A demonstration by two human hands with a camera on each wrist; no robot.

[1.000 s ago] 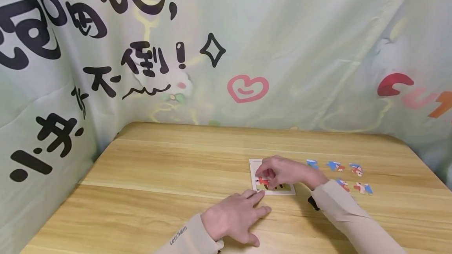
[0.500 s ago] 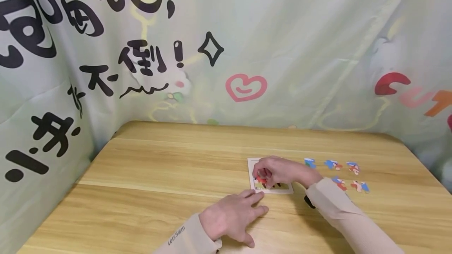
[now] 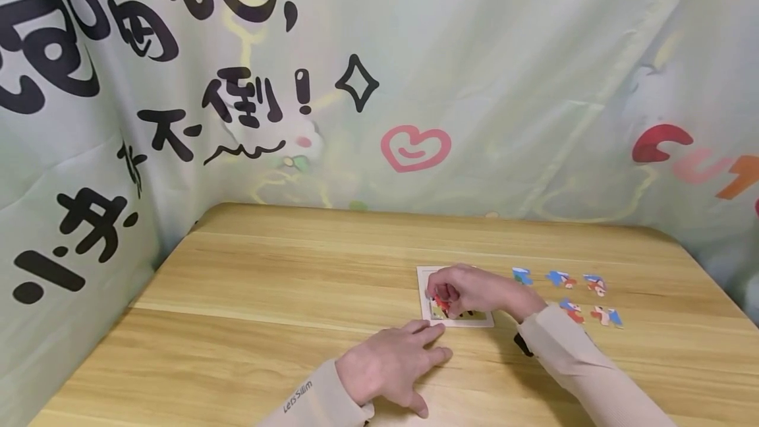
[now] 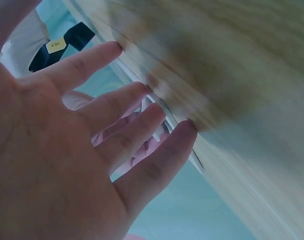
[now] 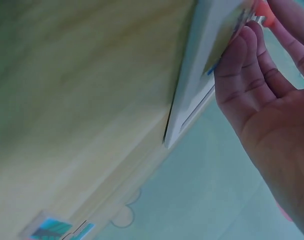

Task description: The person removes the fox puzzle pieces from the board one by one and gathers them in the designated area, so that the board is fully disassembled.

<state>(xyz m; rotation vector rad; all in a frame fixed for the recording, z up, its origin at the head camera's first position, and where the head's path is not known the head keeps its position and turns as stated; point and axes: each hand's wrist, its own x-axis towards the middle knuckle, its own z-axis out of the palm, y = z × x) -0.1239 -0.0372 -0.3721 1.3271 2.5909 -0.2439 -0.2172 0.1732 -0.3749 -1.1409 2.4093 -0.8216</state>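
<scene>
A puzzle board with a white frame [image 3: 486, 323] lies on the wooden table, its lower part filled with a picture. Over its left side, my right hand [image 3: 474, 288] pinches a red puzzle piece [image 3: 439, 303] between thumb and fingers. That piece shows as an orange-red edge [image 5: 264, 14] in the right wrist view, and the hand covers much of the board. My left hand [image 3: 394, 362] lies with fingers spread, fingertips at the board's near left edge. In the left wrist view the straight fingers [image 4: 154, 167] meet the table by the frame.
Several loose puzzle pieces lie in two rows right of the board, among them a blue-green piece [image 3: 522, 276] and a blue-and-brown piece [image 3: 606, 315]. The right forearm passes close by the lower row. A printed curtain [image 3: 504, 84] hangs behind the table [image 3: 267, 269].
The red piece has turned slightly in the right fingers over the board. Both hands stay in nearly the same place, and the loose pieces have not moved.
</scene>
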